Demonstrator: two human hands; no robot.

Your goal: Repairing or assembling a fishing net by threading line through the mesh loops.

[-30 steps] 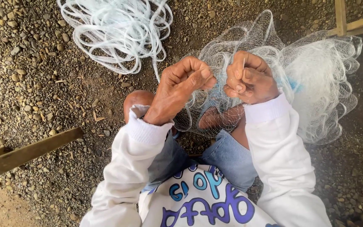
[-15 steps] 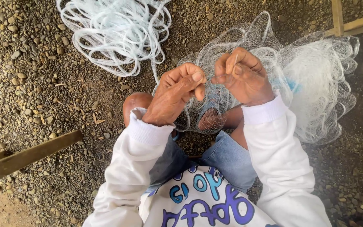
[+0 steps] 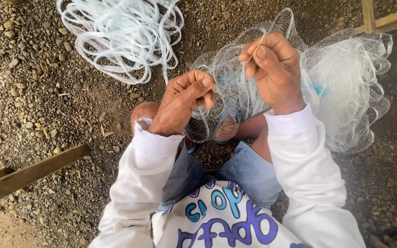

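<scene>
Sitting on gravel (image 3: 37, 105), a person in white sleeves (image 3: 138, 183) works a fine net (image 3: 345, 87) draped over the knees. The left hand (image 3: 182, 103) pinches net mesh between curled fingers; the right hand (image 3: 274, 69), raised higher, pinches a thin strand. Beyond lies a coil of pale line (image 3: 120, 32).

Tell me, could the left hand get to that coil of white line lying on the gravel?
Probably yes. The coil lies on open gravel just ahead of the left hand, nothing between them. But its fingers are pinching the net, so they would have to let go first.
</scene>
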